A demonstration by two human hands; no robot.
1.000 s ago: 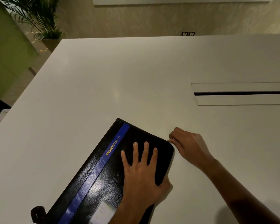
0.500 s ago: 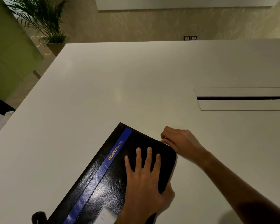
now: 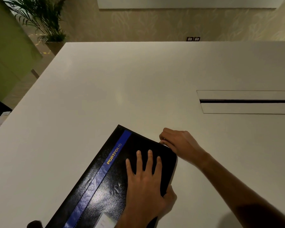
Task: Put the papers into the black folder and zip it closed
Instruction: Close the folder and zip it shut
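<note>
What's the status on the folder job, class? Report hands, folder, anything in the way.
Left hand flat on folder, pressing. Right hand pinched at its far edge, near the corner; zip pull hidden. Folder shut, no papers showing. Table around it clear.

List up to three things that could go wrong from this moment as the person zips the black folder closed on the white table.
1. The right hand pinches at the far edge of the black folder, near its rounded corner; the pinch looks small and the fingers could slip off.
2. Only the flat left hand pins the folder, so a hard pull might slide it across the smooth white table.
3. The papers are out of sight; a stray sheet edge might jam the zip.
</note>
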